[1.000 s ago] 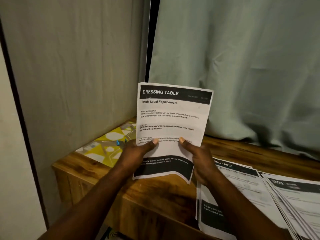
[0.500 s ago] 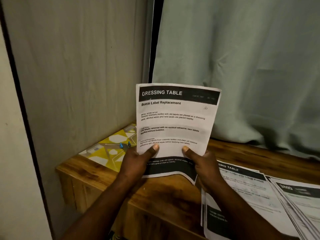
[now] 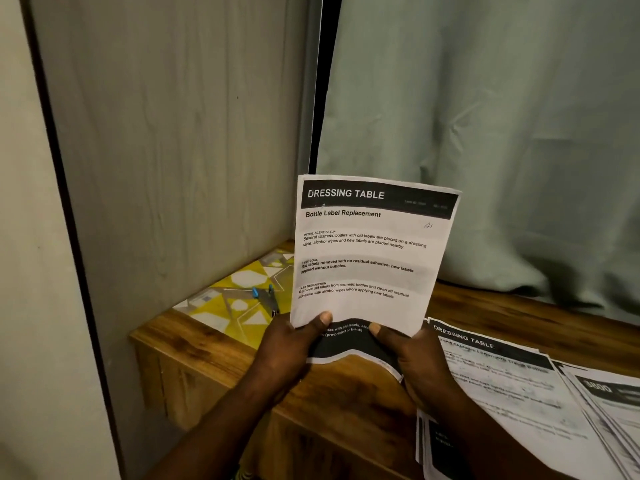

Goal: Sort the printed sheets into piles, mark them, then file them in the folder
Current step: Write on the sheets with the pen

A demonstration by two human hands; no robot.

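Observation:
I hold a printed sheet (image 3: 370,251) upright in front of me, headed "DRESSING TABLE" and "Bottle Label Replacement", with a small handwritten mark near its upper right. My left hand (image 3: 287,344) grips its lower left edge and my right hand (image 3: 412,362) grips its lower right edge, thumbs on the front. The bottom of the sheet curls. On the wooden table (image 3: 346,403) to the right lies a pile of sheets (image 3: 502,393) with the same heading. Another pile (image 3: 609,403) lies at the far right, partly cut off.
A yellow patterned folder (image 3: 239,299) lies at the table's far left corner, with a blue-capped pen (image 3: 265,296) on it. A grey wood-grain panel (image 3: 173,150) stands on the left and a pale green curtain (image 3: 502,133) hangs behind the table.
The held sheet has risen slightly and shifted right in view. Both hands keep the same grip on its lower edge.

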